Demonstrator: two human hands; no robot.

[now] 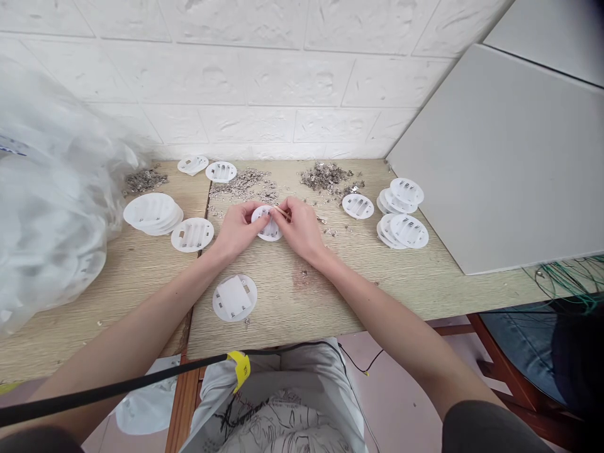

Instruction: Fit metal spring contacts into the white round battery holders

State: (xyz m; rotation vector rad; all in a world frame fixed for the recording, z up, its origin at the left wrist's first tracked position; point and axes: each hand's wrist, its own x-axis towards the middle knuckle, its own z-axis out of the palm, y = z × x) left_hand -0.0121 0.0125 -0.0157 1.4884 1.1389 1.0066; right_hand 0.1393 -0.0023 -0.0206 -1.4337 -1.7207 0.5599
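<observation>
My left hand (234, 230) grips the left edge of a round white plastic battery holder (268, 234), thumb on its face. My right hand (302, 228) is closed on a thin tan stick-like tool (283, 212) with a metal end showing past the fingers; its thumb presses near the holder's upper edge. Fingers partly cover the holder's metal contacts. Behind the hands lie heaps of small metal contacts, one at centre left (245, 184) and a denser pile (326, 176) to the right. Another holder (357, 206) lies right of my right hand.
Stacked white discs (150, 211) stand at the left, near a large clear plastic bag (51, 189). More stacked holders (409, 231) are at the right, beside a grey panel (509, 157). A holder with a square flap (234, 298) lies near the front edge. Green wires (570, 283) hang far right.
</observation>
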